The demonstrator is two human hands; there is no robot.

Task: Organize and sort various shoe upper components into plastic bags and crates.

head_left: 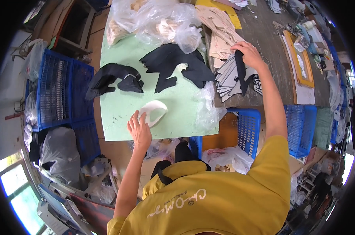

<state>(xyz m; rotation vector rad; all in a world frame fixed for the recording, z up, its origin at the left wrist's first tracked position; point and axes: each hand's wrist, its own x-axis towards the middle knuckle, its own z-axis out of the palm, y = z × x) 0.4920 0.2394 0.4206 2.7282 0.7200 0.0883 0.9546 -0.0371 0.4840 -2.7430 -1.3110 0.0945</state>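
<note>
My left hand [140, 128] rests on the green tabletop, fingers stretched out and touching the edge of a white curved piece [158, 105] that looks like a loop. At the far right, my right hand [247, 54] pinches the upper end of a black cut piece [239, 67]. Below that hand lies a fanned stack of grey cut pieces with dark edges [225, 80]. Black cut pieces [173, 58] are spread in a pile at the middle of the green table. Further left sits a bundle of black pieces [107, 76] with a pale tie around part of it.
Clear plastic bags [162, 25] with pale pieces cover the table's far end. Beige cut pieces [220, 27] lie on the dark table [259, 27] beside it. A crumpled plastic bag [207, 109] hangs over the near edge. Blue crates [248, 129] stand below and at the left.
</note>
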